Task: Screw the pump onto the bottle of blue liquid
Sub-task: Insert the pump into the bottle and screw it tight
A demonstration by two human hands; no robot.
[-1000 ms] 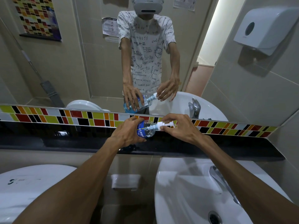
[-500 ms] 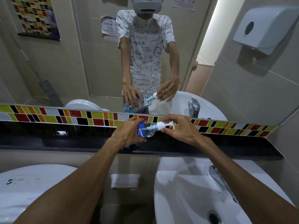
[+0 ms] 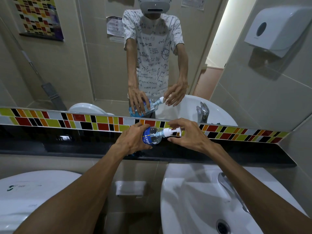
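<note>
The clear bottle of blue liquid (image 3: pixel 152 135), with a blue label, is held tilted nearly sideways above the black ledge (image 3: pixel 67 147), neck pointing right. My left hand (image 3: pixel 132 141) is wrapped around its body. The white pump (image 3: pixel 170 132) sits on the neck, nozzle to the right. My right hand (image 3: pixel 187 135) arches around the pump with fingers spread: index finger above it, thumb just below the collar, not clamped on it. The mirror (image 3: pixel 84 65) repeats the hands and bottle.
A white sink (image 3: pixel 194 200) with a chrome tap (image 3: pixel 231 188) lies below my right arm. A second white basin (image 3: pixel 33 191) is at the lower left, with a small white holder (image 3: pixel 130 189) between them. A paper dispenser (image 3: pixel 276 29) hangs on the right wall.
My right hand's fingers, pinched on the pump before, have spread apart around it. The bottle stays in my left hand in about the same place.
</note>
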